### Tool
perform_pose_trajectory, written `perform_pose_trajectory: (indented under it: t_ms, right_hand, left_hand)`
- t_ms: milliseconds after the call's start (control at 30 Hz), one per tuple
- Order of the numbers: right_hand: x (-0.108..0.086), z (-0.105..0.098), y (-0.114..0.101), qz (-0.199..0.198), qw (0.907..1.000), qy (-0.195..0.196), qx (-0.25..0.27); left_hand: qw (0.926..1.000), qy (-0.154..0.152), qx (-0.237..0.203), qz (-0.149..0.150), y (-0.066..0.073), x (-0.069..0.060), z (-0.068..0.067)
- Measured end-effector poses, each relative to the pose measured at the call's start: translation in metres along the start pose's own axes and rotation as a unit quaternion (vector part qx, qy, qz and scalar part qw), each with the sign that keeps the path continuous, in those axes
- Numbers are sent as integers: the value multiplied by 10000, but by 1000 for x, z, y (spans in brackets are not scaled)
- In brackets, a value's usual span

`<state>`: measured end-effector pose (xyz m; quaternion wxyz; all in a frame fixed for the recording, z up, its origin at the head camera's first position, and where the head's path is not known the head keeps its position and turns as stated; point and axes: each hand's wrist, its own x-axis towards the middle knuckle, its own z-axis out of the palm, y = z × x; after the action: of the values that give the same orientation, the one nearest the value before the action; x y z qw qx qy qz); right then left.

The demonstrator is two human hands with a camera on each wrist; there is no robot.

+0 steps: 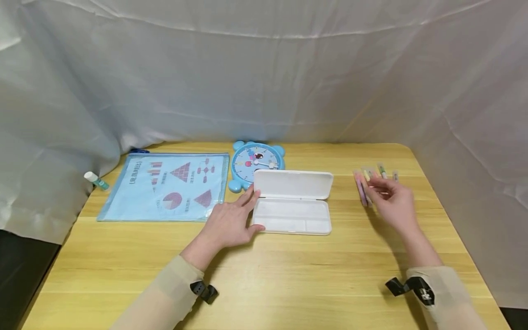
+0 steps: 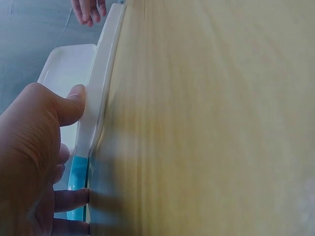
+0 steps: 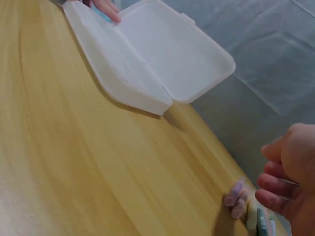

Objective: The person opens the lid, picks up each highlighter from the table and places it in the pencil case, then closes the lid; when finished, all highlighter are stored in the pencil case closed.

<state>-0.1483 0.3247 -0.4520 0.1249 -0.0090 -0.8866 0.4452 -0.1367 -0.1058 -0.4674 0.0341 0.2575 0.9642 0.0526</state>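
A white pencil case (image 1: 292, 215) lies on the table with its lid (image 1: 293, 184) raised and its compartments bare. At the case's left end is my left hand (image 1: 228, 222); the thumb (image 2: 73, 105) touches the front wall and the other fingers reach along the side toward the lid. My right hand (image 1: 393, 204) is at a small group of pens (image 1: 361, 189) on the right, its fingers bent close over them. In the right wrist view, pale purple, yellow and green pens (image 3: 235, 193) lie below the fingertips, and I see none between thumb and fingers.
Behind the case sits a blue toy clock (image 1: 247, 167). A light-blue zip pouch (image 1: 165, 188) with printed charts lies to the left, and a glue stick (image 1: 96, 180) lies beyond its left edge. Grey cloth (image 1: 264, 82) hangs behind the table.
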Motion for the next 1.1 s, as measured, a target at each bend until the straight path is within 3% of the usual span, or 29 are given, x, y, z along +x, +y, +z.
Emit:
perform_pose_trajectory:
  t_ms: [300,567,767,1100]
  right_hand:
    - [-1,17,8,-577,9932,-88,-1011]
    - [0,20,5,-569,9851,-255,-1605]
    - [-1,20,2,-519,9806,-528,-1816]
    - [-3,23,1,-369,9813,-541,-1810]
  left_hand:
    - [10000,51,-63,-17,-2,-1,1]
    - [9998,95,-154,60,-4,0,-1]
    - [9997,133,-155,98,-4,1,0]
    - [9996,202,-148,141,-4,0,2]
